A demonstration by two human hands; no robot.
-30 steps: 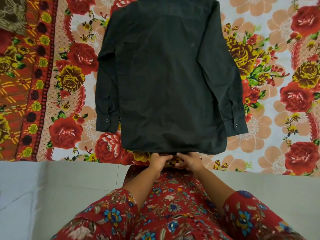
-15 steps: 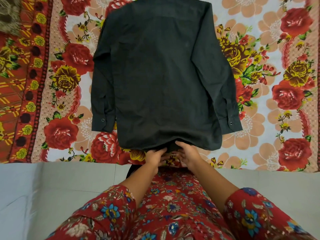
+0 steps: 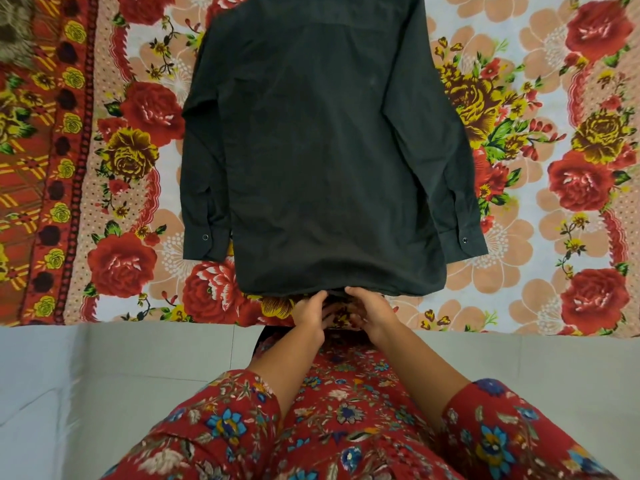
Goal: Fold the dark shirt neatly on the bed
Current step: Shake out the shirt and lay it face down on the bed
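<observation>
On the bed (image 3: pixel 554 237), across its floral sheet, the dark shirt (image 3: pixel 322 161) lies flat, back up, sleeves straight down each side, cuffs near 7 and 5 o'clock. At 6 o'clock the left hand (image 3: pixel 309 311) and right hand (image 3: pixel 370 311) meet at the hem, fingertips tucked beneath its edge; whether either grip pinches the cloth, I cannot tell.

A bright sheet (image 3: pixel 571 209) with big red and yellow roses is spread out flat. A brown furry blanket (image 3: pixel 14 32) peeks in at the top left corner. Below is a pale grey tiled floor (image 3: pixel 121 368).
</observation>
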